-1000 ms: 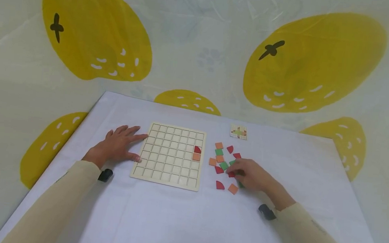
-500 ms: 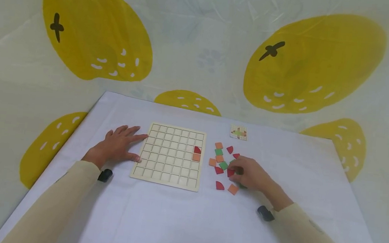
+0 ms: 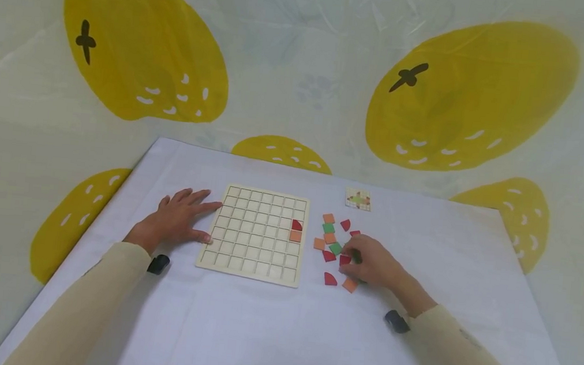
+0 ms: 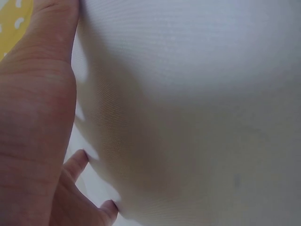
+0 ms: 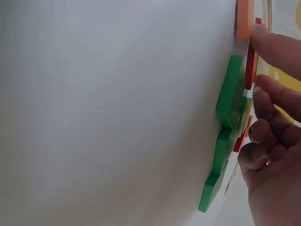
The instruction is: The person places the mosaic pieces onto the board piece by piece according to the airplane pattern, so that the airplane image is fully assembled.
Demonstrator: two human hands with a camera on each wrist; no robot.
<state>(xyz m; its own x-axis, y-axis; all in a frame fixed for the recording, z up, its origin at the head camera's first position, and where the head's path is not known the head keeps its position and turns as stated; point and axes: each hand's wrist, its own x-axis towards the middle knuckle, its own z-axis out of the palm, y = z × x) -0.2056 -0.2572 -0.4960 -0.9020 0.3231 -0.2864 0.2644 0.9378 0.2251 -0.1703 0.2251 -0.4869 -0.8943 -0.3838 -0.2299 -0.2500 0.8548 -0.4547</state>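
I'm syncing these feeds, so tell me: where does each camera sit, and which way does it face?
Head: worn on the head, facing forward and down at the grid board and loose tiles; the left hand, right hand and sleeves show.
Left wrist: worn there, facing along the left hand and across the white tabletop; only that hand shows.
Right wrist: worn there, facing green tiles and the red tile the right hand pinches; only that hand shows.
Shared: head and right wrist both show the right hand among tiles.

We see soft, slightly dim light, a faint sheen on the backdrop [image 3: 304, 44] and diffuse shadows on the bench [image 3: 247, 335] beside both sleeves [image 3: 83, 303]; our left wrist view is hazy, broadly shadowed.
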